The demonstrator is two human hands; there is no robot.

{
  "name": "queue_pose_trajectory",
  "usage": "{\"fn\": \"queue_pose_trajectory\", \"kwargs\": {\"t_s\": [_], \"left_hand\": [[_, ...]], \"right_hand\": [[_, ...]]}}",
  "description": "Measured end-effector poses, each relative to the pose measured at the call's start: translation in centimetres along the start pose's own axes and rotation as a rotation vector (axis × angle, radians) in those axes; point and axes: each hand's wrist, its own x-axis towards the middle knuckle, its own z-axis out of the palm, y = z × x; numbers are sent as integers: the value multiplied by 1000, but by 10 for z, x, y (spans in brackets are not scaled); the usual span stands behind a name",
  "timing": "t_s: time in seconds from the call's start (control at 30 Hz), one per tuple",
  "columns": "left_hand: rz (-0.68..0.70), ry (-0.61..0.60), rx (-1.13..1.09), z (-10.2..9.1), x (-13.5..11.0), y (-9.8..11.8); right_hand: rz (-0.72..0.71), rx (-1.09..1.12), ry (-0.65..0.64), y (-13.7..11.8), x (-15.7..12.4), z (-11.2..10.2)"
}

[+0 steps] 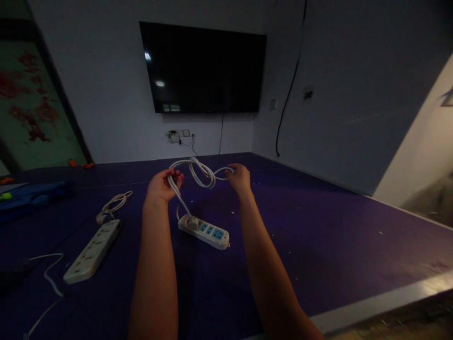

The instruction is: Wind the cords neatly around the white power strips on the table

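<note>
My left hand [162, 185] is closed round the white cable [198, 173] of a power strip. My right hand [239, 177] pinches the other side of the same cable, which is twisted into loops between the two hands. The cable runs down from my left hand to a white power strip with blue sockets [205, 231] lying on the dark purple floor mat [318, 226] just below my hands.
A second white power strip [94, 250] with its coiled cable [115, 204] lies to the left. A loose white wire [49, 276] trails at the lower left. A dark wall-mounted screen [205, 68] hangs ahead. A blue object [31, 196] lies at far left.
</note>
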Motion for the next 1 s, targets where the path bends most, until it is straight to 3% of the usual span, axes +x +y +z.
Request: {"fn": "queue_pose_trajectory", "kwargs": {"t_s": [0.07, 0.2, 0.4, 0.63, 0.77, 1.0], "left_hand": [[-40, -35, -57, 0, -1, -1], [-103, -107, -233, 4, -1, -6], [11, -187, -221, 7, 1, -9], [115, -292, -157, 8, 0, -9], [179, -341, -106, 8, -2, -8], [213, -314, -109, 8, -3, -7]], "right_hand": [[-39, 22, 134, 1, -1, -4], [-52, 84, 218, 3, -5, -6], [-246, 229, 273, -10, -6, -12], [-476, 149, 79, -37, -17, -38], [-476, 86, -23, -43, -23, -46], [-462, 119, -268, -44, -26, -44]]}}
